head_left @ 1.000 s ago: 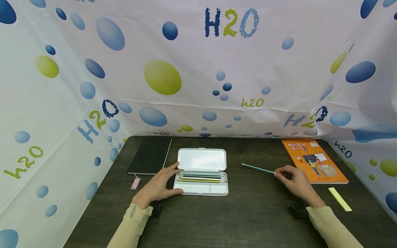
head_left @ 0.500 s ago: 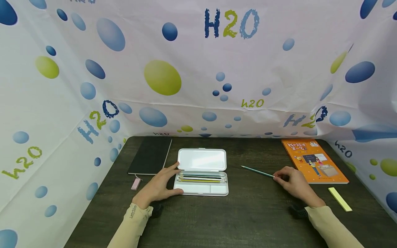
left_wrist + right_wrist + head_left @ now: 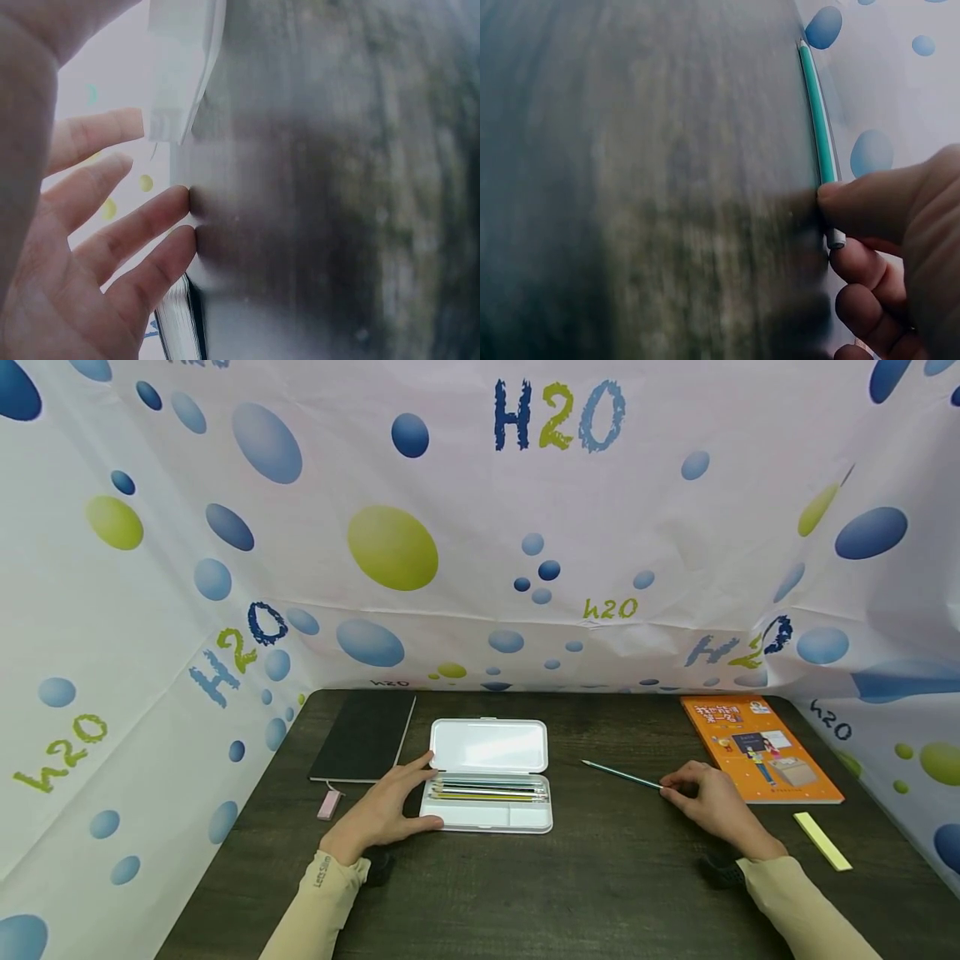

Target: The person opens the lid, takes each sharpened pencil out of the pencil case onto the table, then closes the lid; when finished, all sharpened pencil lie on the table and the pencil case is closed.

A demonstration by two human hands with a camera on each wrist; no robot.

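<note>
A white pencil case lies with its lid raised, and several pencils rest in its back compartment. My left hand is at the case's left side, fingers spread and mostly straight, the thumb at the front corner and the index fingertip by the lid. Off to the right, my right hand pinches a green pencil near its blunt end between thumb and fingers. In the right wrist view the pencil's sharpened tip points away from the hand, and its shaft lies low along the tabletop.
A black notebook lies at the back left, with a small pink eraser-like block on a cord in front of it. An orange book lies at the back right, and a pale yellow strip is in front of it.
My right hand has shifted slightly left and down with the green pencil. The left hand and the pencil case stay where they were.
</note>
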